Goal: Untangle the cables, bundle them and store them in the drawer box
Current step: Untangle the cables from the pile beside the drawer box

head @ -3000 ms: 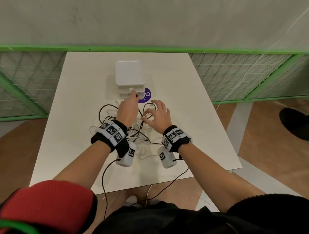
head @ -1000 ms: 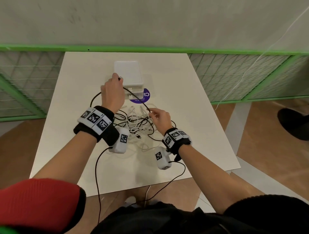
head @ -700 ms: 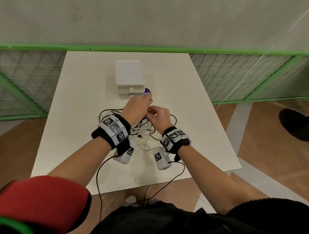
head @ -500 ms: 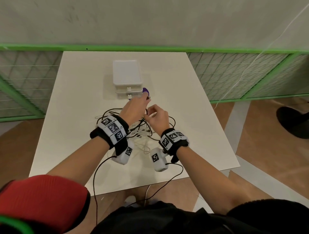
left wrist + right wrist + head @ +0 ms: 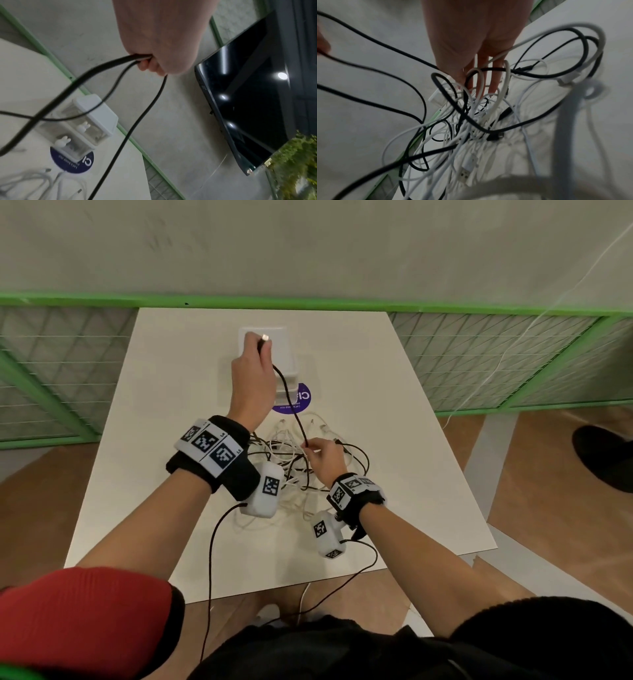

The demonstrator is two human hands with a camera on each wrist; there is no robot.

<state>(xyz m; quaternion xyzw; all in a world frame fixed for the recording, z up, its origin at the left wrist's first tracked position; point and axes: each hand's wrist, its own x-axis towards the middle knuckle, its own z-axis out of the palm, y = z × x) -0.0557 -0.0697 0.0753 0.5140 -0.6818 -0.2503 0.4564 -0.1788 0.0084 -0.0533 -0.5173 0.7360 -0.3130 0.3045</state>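
A tangle of black and white cables (image 5: 297, 468) lies mid-table, in front of the white drawer box (image 5: 286, 355). My left hand (image 5: 260, 344) is lifted over the box and grips the black cable (image 5: 291, 405) just below its metal plug (image 5: 264, 337). The cable runs taut down to my right hand (image 5: 309, 447), which pinches it at the tangle's top. In the left wrist view, black strands (image 5: 109, 63) leave my left hand (image 5: 149, 60), and the drawer box (image 5: 96, 112) shows both drawers closed. In the right wrist view, my right hand (image 5: 471, 81) reaches into the cable tangle (image 5: 471, 128).
The white table (image 5: 171, 378) backs onto a green-framed mesh fence (image 5: 513, 361) and a grey wall. A purple round sticker (image 5: 300, 402) lies under the box's front. A dark screen (image 5: 248, 101) hangs on the wall. A dark shoe (image 5: 606, 460) rests on the floor to the right.
My left hand has risen from the tangle up over the box, drawing the black cable's plug end out and taut. My right hand has stayed at the tangle.
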